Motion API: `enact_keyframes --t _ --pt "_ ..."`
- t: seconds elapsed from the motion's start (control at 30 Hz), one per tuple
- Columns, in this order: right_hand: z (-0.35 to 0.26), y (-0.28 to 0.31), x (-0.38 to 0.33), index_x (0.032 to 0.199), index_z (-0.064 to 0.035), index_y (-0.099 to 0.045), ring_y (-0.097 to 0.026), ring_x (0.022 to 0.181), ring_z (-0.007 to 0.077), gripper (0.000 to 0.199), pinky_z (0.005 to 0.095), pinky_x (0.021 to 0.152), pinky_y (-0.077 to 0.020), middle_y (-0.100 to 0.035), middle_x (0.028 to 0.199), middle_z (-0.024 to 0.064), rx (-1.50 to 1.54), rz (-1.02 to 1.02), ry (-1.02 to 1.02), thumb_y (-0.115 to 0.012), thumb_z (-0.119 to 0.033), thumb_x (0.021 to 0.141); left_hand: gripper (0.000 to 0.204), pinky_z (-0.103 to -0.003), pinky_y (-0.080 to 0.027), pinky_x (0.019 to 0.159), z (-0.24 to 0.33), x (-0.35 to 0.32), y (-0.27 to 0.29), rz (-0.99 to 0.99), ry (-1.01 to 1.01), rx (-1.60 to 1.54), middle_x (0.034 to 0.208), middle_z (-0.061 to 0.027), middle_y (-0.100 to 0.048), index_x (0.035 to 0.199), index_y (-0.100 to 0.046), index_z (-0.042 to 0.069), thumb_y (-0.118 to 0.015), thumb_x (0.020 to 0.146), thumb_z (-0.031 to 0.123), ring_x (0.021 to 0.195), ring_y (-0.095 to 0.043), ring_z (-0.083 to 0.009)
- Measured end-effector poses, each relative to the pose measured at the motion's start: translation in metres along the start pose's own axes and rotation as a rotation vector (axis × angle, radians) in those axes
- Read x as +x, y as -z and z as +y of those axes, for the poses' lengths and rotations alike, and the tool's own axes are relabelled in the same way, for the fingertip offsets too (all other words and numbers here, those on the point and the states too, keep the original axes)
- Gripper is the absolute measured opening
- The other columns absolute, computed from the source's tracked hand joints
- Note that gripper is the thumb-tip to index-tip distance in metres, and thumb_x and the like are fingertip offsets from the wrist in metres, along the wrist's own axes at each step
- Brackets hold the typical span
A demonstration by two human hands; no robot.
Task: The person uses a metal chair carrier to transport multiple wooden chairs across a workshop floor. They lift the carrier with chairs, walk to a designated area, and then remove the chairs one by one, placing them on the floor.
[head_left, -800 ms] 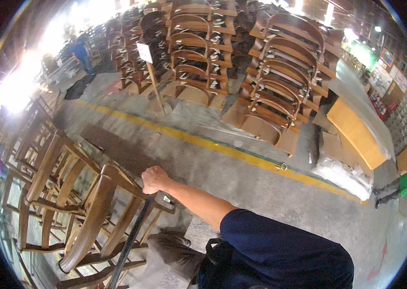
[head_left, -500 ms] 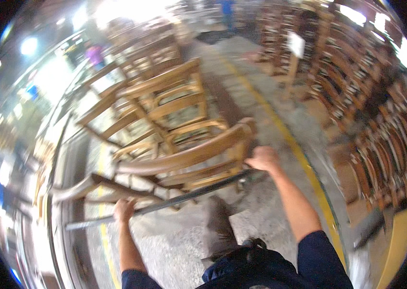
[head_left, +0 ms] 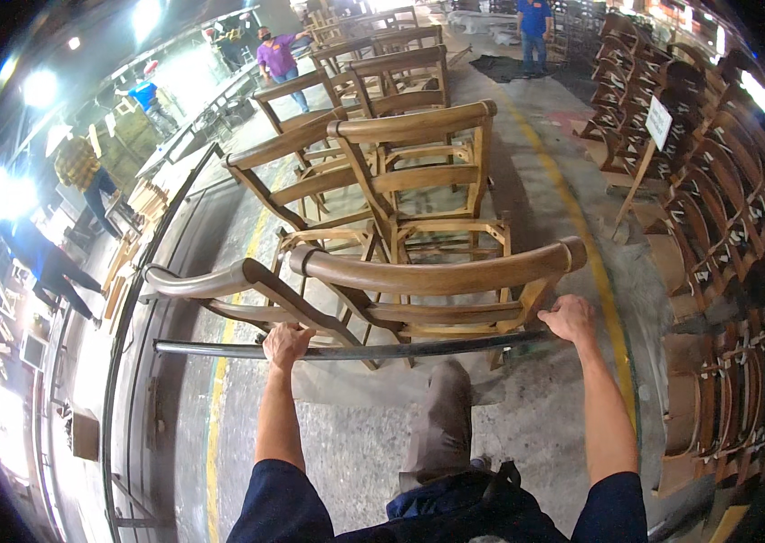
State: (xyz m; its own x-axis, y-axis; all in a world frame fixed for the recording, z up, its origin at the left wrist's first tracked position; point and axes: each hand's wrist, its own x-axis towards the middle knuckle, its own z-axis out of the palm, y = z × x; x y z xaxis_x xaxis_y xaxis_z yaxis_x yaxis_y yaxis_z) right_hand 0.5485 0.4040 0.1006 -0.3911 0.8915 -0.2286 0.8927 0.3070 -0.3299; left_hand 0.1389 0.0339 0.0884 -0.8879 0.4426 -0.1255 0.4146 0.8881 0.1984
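My left hand [head_left: 287,344] is closed around a long dark metal bar [head_left: 400,350] that runs crosswise in front of me. At the bar's right end my right hand [head_left: 572,319] is also closed on it, close to the rail of a chair back. Just beyond the bar stands a brown wooden frame chair [head_left: 441,279] with a curved top rail. To its left is another wooden chair [head_left: 247,276], turned at an angle. Farther ahead, more of these chairs [head_left: 414,127] stand in two rows, their seats open frames.
Tall stacks of brown curved wooden parts [head_left: 726,208] line the right side, with a sign on a post [head_left: 658,122]. Yellow floor lines [head_left: 572,208] run along both sides. A dark rail [head_left: 115,362] lies left. A person in blue [head_left: 534,32] stands ahead; others work at left.
The bar, tilted up to the right before, is nearly level now. The chairs and both hands appear farther right in the view, and the blur has gone. Both hands keep their hold.
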Motion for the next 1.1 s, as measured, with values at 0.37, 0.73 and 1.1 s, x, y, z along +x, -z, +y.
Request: enact_keyframes --t 0.37,0.73,1.1 --pt "-0.004 0.004 -0.001 0.093 -0.0051 -0.077 -0.067 0.102 0.0379 0.04 0.0455 0.092 -0.0517 -0.072 0.102 0.0209 0.005 -0.018 0.006 -0.076 -0.042 0.077 0.037 -0.04 -0.054 0.08 -0.01 0.01 -0.013 0.056 -0.01 -0.007 0.077 -0.0075 -0.074 0.083 -0.079 0.012 -0.067 0.078 0.047 0.083 -0.072 -0.0288" --pt "-0.011 0.01 -0.006 0.104 -0.007 -0.076 -0.067 0.105 0.033 0.043 0.0425 0.095 -0.0504 -0.074 0.105 0.0162 -0.015 -0.043 -0.05 -0.075 -0.042 0.08 0.039 -0.043 -0.054 0.084 -0.005 0.005 -0.007 0.063 -0.019 -0.03 0.091 -0.0138 -0.074 0.092 -0.079 0.014 -0.067 0.075 0.047 0.091 -0.07 -0.0333" --pt "-0.012 0.01 -0.01 0.095 -0.0049 -0.077 -0.067 0.105 0.0374 0.042 0.0446 0.096 -0.0502 -0.073 0.104 0.0202 0.019 0.005 -0.003 -0.076 -0.043 0.077 0.04 -0.041 -0.053 0.085 -0.002 0.002 -0.004 0.015 0.012 -0.026 0.096 -0.0163 -0.073 0.094 -0.078 0.014 -0.066 0.078 0.049 0.096 -0.07 -0.0324"
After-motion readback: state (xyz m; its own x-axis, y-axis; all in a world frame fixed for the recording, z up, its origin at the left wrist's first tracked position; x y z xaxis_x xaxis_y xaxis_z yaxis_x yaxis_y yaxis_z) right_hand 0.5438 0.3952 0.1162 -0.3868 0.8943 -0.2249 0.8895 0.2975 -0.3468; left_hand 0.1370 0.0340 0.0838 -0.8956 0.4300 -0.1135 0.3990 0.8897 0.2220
